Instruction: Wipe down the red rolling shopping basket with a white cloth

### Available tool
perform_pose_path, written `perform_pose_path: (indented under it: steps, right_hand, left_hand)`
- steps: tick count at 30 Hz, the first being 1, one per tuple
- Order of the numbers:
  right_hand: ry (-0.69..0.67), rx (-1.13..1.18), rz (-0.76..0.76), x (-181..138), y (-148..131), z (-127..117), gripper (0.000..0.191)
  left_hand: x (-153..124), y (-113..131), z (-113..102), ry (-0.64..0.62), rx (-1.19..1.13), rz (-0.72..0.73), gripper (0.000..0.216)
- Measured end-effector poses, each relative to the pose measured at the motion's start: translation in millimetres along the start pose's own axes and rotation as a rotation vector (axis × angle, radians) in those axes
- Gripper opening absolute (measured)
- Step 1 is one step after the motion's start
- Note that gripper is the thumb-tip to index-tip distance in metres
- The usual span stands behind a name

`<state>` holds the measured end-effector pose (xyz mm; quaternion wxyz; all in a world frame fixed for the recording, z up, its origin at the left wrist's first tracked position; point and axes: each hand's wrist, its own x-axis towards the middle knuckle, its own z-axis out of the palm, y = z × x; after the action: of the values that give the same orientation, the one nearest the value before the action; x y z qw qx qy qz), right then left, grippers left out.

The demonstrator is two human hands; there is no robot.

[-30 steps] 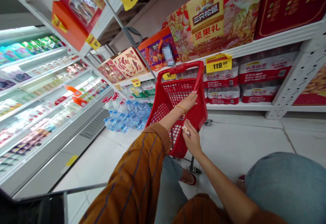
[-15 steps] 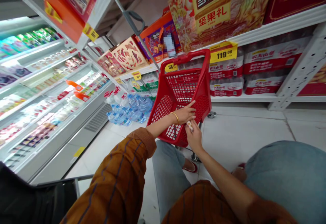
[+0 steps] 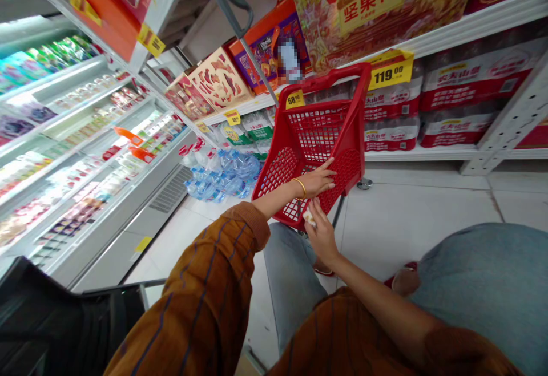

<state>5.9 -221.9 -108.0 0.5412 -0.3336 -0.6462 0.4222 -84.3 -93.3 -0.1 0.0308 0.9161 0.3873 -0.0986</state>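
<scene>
A red plastic shopping cart (image 3: 317, 130) with a mesh basket stands before my knees. My left hand (image 3: 319, 183), a gold bangle at its wrist, reaches over the near part of the basket. Its fingers are stretched out along the side wall; whether they press on it I cannot tell. Just below, my right hand (image 3: 322, 233) pinches a small crumpled white wad with yellowish patches (image 3: 309, 217), like a tissue or cloth. That wad is close to the basket's near rim, and my fingers partly cover it.
Shelves with gift boxes (image 3: 268, 56) and packs of bottled water (image 3: 391, 125) stand behind the cart. Large water bottles (image 3: 222, 176) sit on the floor at left, beside a refrigerated display (image 3: 107, 165). A grey pole (image 3: 257, 62) rises behind the basket. Something black (image 3: 64, 319) fills the lower left.
My right hand has drawn slightly away from my left, bringing the wad down and left toward the near rim. The left hand stays stretched over the basket. The whole view has shifted a little.
</scene>
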Motion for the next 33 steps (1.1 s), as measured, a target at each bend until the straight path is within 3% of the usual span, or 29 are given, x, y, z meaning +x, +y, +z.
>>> perform_pose_path:
  steps: [9, 13, 18, 22, 28, 33]
  right_hand:
    - [-0.048, -0.134, -0.183, -21.1, 7.8, 4.0, 0.071]
    - [-0.128, -0.181, -0.256, -35.7, 10.5, -0.2, 0.072]
    - [-0.243, -0.237, -0.465, -51.5, 6.8, -15.0, 0.066]
    - [-0.304, -0.334, -0.706, -29.3, -4.9, -26.5, 0.062]
    - [-0.465, -0.597, -0.812, 10.4, -13.8, -32.8, 0.046]
    - [-0.472, -0.655, -0.8, 23.0, -11.9, -42.4, 0.044]
  left_hand:
    - [-0.1, 5.6, 2.4, 0.038, -0.025, -0.005, 0.042]
    - [2.1, 6.7, 3.4, 0.038, -0.025, 0.009, 0.043]
    - [6.5, 7.4, 5.3, 0.009, -0.052, -0.006, 0.044]
    - [7.8, 12.6, 1.1, -0.007, -0.149, -0.037, 0.05]
    - [8.6, 22.2, -17.4, -0.13, -0.345, -0.128, 0.06]
    - [8.7, 22.2, -22.6, -0.152, -0.448, -0.185, 0.063]
